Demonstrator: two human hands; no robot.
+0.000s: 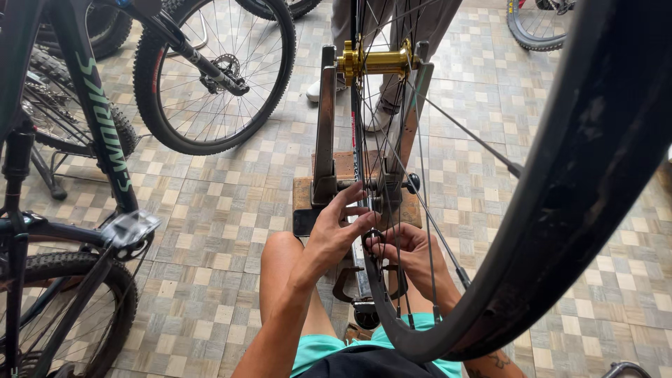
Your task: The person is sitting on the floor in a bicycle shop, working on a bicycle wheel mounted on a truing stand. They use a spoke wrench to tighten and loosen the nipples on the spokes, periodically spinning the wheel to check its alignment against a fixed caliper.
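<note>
We're looking straight down a bare wheel rim [560, 210] mounted in a truing stand [325, 140], the gold hub [374, 61] seated up in the stand's arms and the spokes [392, 161] fanning down toward the person's lap. The wheel is already laced, with spokes running from hub to rim on both sides, and it carries no tyre, so the building looks done and this reads as the adjusting stage. Left hand [336, 227] sits at the stand's lower jaws, fingers spread and resting against the spokes just beside the rim's edge, its grip apart and clamped on nothing that I can make out. Right hand [406, 252] is tucked in behind the spokes, fingers curled together around something small and dark [372, 238] at the rim; it could be a spoke key, but it's too small and too hidden to say for sure. The stand stands on a wooden block [304, 196] on the tiled floor [210, 231], right in front of the person's knees. How many spokes have been tensioned and how many are left, the picture doesn't tell; nothing marks a starting point on the rim. Around the work, a dark bicycle frame [98, 112] with its pedal [129, 227] fills the left edge of the floor, another bicycle wheel [213, 73] with a brake disc stands at the top left, and someone else's legs [381, 28] stand behind the stand.
</note>
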